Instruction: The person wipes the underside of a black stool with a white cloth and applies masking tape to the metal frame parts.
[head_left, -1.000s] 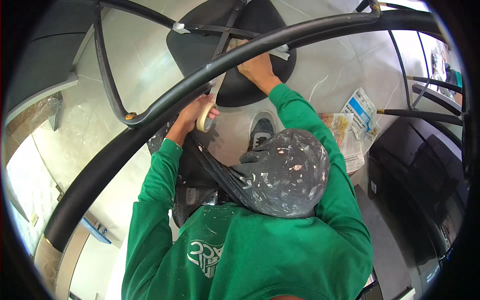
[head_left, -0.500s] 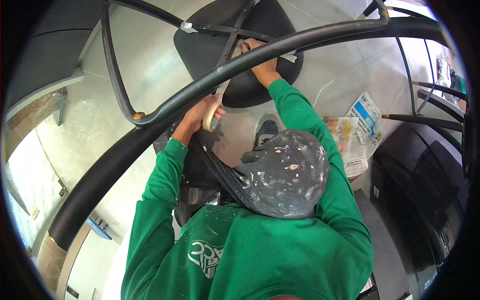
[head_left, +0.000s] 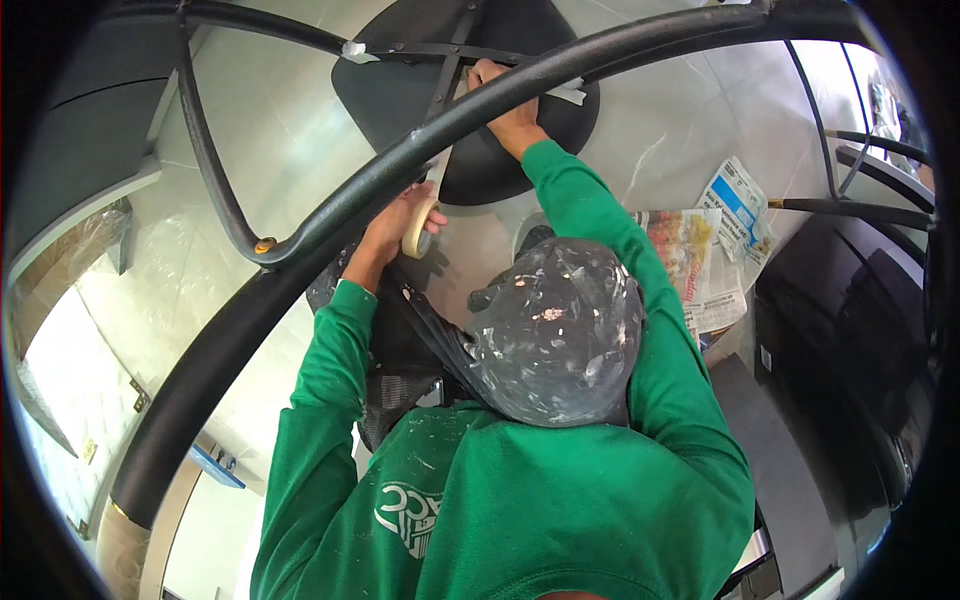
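Left hand's (head_left: 393, 222) fingers curl on tape roll (head_left: 412, 233), near black tube (head_left: 360, 188); right hand (head_left: 512, 118) is at crossed bars (head_left: 453, 50) over dark seat (head_left: 388, 92); right fingers bend, can't tell whether pinching anything.

Bright, fairly even light on the pale tile floor (head_left: 670, 130); near washed-out toward its left edge and upper right corner. Soft shadow under the masking tape roll (head_left: 412, 236). Dull sheen along the black tube frame (head_left: 430, 135). Centre reasonably crisp; margins softer, fisheye-bowed; picture corners black.
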